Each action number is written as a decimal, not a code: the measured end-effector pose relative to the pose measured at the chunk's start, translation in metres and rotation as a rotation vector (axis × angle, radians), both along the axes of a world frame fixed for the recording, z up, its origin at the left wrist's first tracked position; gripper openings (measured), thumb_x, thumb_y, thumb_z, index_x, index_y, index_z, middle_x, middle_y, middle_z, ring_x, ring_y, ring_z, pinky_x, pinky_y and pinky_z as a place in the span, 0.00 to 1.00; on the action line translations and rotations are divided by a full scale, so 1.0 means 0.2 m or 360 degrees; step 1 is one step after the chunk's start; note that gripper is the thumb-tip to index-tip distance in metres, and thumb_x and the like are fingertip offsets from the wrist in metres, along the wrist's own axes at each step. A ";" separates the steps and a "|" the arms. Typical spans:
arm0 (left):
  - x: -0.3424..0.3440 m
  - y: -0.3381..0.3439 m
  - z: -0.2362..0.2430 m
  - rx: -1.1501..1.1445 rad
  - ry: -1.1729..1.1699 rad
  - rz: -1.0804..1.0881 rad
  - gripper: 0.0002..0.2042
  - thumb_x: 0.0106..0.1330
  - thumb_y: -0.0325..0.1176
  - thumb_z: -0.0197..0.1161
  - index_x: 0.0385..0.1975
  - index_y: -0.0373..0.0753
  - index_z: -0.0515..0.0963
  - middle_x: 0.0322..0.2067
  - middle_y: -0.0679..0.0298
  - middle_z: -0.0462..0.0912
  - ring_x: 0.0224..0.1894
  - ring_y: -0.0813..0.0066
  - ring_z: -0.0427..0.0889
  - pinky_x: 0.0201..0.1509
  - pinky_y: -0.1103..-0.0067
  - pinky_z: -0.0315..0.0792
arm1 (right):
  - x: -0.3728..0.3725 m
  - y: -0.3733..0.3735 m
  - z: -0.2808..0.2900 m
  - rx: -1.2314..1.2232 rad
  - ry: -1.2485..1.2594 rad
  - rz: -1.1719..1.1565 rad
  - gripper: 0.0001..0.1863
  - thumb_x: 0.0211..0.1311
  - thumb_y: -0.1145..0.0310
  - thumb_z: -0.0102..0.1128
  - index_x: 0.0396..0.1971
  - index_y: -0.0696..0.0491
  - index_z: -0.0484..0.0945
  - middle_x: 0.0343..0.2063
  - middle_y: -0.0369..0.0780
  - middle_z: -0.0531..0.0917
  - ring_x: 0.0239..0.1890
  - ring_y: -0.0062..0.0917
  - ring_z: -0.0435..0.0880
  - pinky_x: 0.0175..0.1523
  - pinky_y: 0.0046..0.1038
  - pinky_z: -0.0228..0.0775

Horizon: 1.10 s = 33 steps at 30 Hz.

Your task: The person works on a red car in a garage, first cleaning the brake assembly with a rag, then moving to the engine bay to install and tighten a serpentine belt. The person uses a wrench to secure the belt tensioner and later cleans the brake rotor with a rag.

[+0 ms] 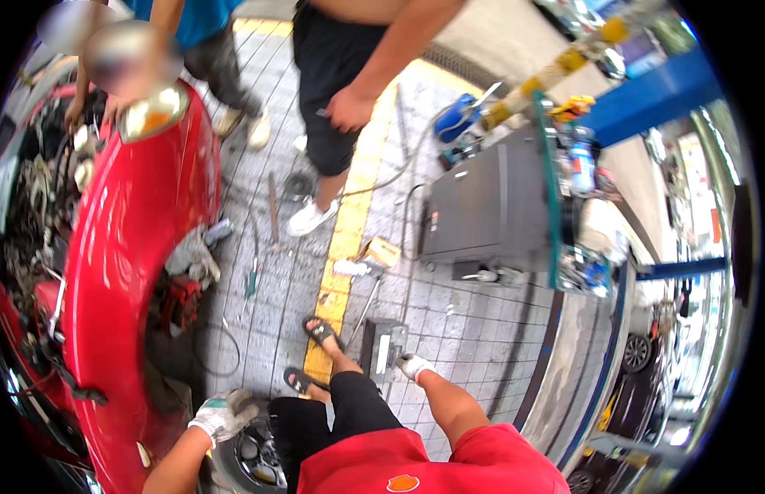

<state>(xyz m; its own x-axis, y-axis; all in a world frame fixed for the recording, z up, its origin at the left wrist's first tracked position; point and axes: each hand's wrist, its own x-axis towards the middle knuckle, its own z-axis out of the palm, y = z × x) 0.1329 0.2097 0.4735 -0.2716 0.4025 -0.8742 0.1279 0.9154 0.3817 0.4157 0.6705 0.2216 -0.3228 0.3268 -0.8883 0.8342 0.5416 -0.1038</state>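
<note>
My left hand (226,414), in a white glove with grimy fingertips, is loosely bent and open above a wheel (255,465), beside the red fender (111,280) of a car at left. My right hand (411,366), also gloved, is out to the right, fingers slightly bent and apart, just beside a dark grey box (374,350) on the tiled floor. The car's engine bay (20,198) is exposed, with tools lying in it.
Two co-workers (333,107) (201,45) stand ahead. A grey cabinet (481,206) with a cluttered top stands right, near blue lift posts (646,90). A black hose loop (234,354), hand tools (251,280) and a cardboard box (382,251) lie on the tiles (473,329).
</note>
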 end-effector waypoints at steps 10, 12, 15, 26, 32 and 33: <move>0.61 -0.43 0.66 0.0478 0.0654 -0.0125 0.27 0.73 0.52 0.54 0.61 0.38 0.76 0.60 0.47 0.78 0.64 0.48 0.74 0.68 0.63 0.68 | 0.05 -0.07 0.46 0.0140 0.0358 -0.0146 0.32 0.66 0.45 0.51 0.62 0.51 0.78 0.62 0.49 0.78 0.67 0.44 0.74 0.70 0.37 0.65; 0.83 -0.59 0.81 0.0381 0.0726 0.0042 0.25 0.73 0.50 0.54 0.59 0.36 0.77 0.58 0.48 0.80 0.62 0.48 0.76 0.67 0.63 0.69 | -0.15 -0.26 0.71 0.0217 0.0459 0.0082 0.31 0.66 0.44 0.49 0.59 0.49 0.80 0.60 0.50 0.79 0.66 0.44 0.75 0.69 0.39 0.66; 1.25 -0.76 1.12 0.0252 0.0990 0.0572 0.21 0.71 0.45 0.57 0.56 0.36 0.79 0.54 0.48 0.82 0.58 0.45 0.79 0.63 0.61 0.73 | -0.30 -0.30 0.23 0.0230 0.0306 0.0281 0.26 0.63 0.52 0.51 0.52 0.52 0.85 0.58 0.48 0.81 0.63 0.42 0.79 0.65 0.41 0.72; 1.41 -0.49 0.97 0.0968 0.1338 0.1934 0.16 0.73 0.32 0.61 0.56 0.33 0.77 0.47 0.58 0.84 0.47 0.71 0.82 0.54 0.77 0.75 | -0.93 -1.25 1.00 -0.0388 0.0845 0.0643 0.30 0.67 0.45 0.55 0.59 0.50 0.80 0.58 0.49 0.82 0.64 0.44 0.77 0.67 0.36 0.67; 1.01 -0.23 1.08 0.1234 0.1255 0.0773 0.20 0.75 0.37 0.59 0.61 0.33 0.74 0.54 0.49 0.81 0.57 0.62 0.81 0.60 0.71 0.75 | -0.74 -1.28 1.08 -0.0473 0.0947 0.0304 0.23 0.70 0.52 0.55 0.57 0.50 0.80 0.50 0.45 0.86 0.52 0.38 0.85 0.50 0.35 0.78; 1.00 -0.24 1.02 0.1314 0.1089 0.0921 0.21 0.75 0.38 0.59 0.62 0.33 0.73 0.54 0.49 0.81 0.58 0.62 0.81 0.60 0.71 0.75 | -0.70 -1.21 0.91 -0.0376 0.1053 0.0410 0.23 0.70 0.51 0.54 0.55 0.51 0.81 0.49 0.47 0.86 0.50 0.40 0.87 0.50 0.36 0.78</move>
